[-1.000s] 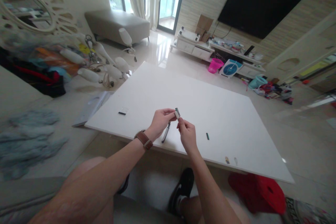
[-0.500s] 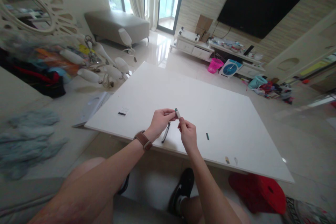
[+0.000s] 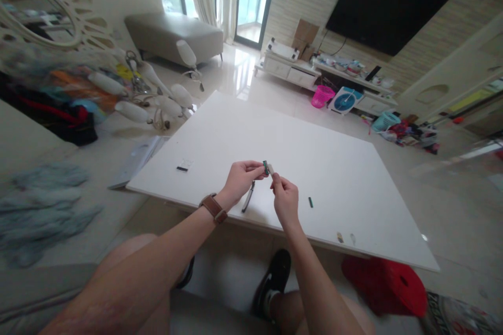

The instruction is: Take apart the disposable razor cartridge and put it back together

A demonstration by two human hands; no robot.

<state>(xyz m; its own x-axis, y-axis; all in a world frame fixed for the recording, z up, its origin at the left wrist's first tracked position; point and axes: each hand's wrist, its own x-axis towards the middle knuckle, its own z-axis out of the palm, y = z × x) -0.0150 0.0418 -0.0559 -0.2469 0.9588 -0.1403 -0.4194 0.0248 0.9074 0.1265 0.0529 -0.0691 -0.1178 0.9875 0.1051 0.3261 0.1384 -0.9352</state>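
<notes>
Above the white table [image 3: 322,157], my left hand [image 3: 241,178] pinches a small green circuit board [image 3: 266,167] between thumb and fingers. Close against the board, at its right side, is a small whitish cover piece [image 3: 271,169], pinched in my right hand [image 3: 286,196]. Whether the two pieces still touch I cannot tell. Beneath my left hand lies a slim dark-and-silver tool [image 3: 248,199], too small to name. To the right of my right hand rests a short dark green strip [image 3: 310,202].
A clear piece with a black strip [image 3: 184,166] lies on the table's left. Near the front right edge are a small yellowish piece [image 3: 340,237] and a clear bit [image 3: 352,239]. A red stool [image 3: 385,285] stands below that edge; a lamp [image 3: 157,102] lies beyond the left side.
My right hand has moved slightly right and down with the whitish piece. More of the green board shows in my left hand, which has stayed nearly still.
</notes>
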